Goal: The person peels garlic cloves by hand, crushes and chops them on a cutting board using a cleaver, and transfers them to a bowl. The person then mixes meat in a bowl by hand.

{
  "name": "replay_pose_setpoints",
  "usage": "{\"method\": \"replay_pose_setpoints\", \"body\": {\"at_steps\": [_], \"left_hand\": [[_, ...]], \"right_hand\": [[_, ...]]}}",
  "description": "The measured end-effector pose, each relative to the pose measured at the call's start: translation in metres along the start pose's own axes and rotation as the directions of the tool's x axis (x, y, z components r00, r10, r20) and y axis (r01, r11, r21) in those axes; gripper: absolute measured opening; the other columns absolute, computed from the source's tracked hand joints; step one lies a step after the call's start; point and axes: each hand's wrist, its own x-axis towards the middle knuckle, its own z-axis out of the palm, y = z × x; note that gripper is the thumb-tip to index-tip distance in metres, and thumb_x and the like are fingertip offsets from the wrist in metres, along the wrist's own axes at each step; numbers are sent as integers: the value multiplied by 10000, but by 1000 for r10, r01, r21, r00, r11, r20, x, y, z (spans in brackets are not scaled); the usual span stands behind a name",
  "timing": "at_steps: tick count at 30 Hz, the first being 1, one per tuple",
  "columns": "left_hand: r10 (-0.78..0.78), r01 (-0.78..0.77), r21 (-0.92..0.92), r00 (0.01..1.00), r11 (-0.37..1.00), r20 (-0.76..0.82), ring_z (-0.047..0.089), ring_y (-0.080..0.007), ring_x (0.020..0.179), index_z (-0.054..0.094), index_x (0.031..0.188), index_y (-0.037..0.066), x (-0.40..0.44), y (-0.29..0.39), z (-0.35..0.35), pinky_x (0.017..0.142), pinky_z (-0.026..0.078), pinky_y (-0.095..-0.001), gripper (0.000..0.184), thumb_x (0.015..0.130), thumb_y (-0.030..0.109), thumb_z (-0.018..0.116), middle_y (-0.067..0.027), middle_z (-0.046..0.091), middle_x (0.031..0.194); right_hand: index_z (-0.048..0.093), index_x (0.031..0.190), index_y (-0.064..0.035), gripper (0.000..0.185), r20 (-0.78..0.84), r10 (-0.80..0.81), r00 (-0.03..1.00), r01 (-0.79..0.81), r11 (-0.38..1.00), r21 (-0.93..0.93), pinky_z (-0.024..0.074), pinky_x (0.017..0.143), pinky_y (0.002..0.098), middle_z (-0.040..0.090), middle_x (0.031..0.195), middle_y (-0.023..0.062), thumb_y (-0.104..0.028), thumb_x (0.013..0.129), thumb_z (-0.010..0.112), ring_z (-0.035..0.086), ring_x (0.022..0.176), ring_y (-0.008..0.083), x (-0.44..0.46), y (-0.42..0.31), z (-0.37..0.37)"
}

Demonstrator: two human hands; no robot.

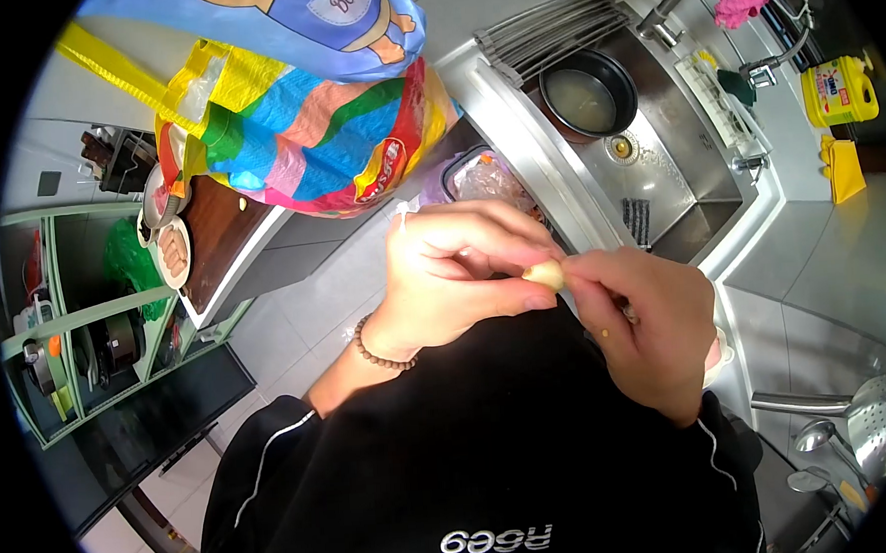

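A small pale yellow piece, like a garlic clove (544, 275), is between my two hands at chest height. My left hand (462, 265), with a beaded bracelet (380, 348) at its wrist, pinches the piece between thumb and fingers. On the other side my right hand (645, 316) has its thumb and forefinger closed against the piece's right end. A tiny yellow bit sticks to the right hand near the thumb. Beneath the hands is the black shirt (492, 444).
Behind the hands are a metal sink (672, 154) with a black pot (588, 93) of cloudy liquid, a drying rack (550, 31) and a lined bin (483, 174). Colourful bags (305, 133) hang at upper left. A wooden counter (223, 238) holds plates. Ladles (822, 437) lie lower right.
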Motion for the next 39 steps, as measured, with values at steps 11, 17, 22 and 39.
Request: {"method": "replay_pose_setpoints", "body": {"at_steps": [11, 17, 22, 39], "left_hand": [[129, -167, 274, 980, 947, 153, 704, -233, 786, 706, 844, -13, 8, 10, -4, 675, 559, -327, 318, 624, 7, 935, -162, 704, 890], [-73, 72, 14, 997, 997, 39, 730, -290, 842, 708, 955, -26, 0, 0, -6, 734, 603, -357, 251, 743, -67, 835, -248, 718, 1038], [-231, 211, -732, 970, 648, 75, 719, -312, 966, 649, 1186, 1, -6, -26, -7, 810, 622, -381, 238, 950, -28, 639, -243, 683, 1173], [-273, 328, -728, 941, 602, 198, 699, -270, 923, 648, 1242, -9, -4, -32, -9, 815, 611, -369, 266, 980, -12, 605, -202, 687, 1150]], "right_hand": [[635, 958, -13, 217, -35, -49, 998, 49, 999, -2, 475, 504, 308, 636, 714, 86, 68, 786, 739, 626, 566, 233, -1, -1, 7], [635, 942, -20, 152, -84, 183, 979, -176, 981, 85, 485, 543, 263, 646, 706, 74, 28, 830, 726, 621, 565, 145, 0, 4, 12], [662, 958, -13, 116, -245, 339, 908, -279, 928, 247, 441, 552, 224, 610, 677, 25, 19, 857, 710, 562, 598, 51, -5, 29, 20], [652, 1013, -47, 177, -46, 56, 997, -45, 978, 203, 480, 535, 307, 674, 771, 78, 4, 857, 720, 648, 606, 242, 1, 21, 20]]}}
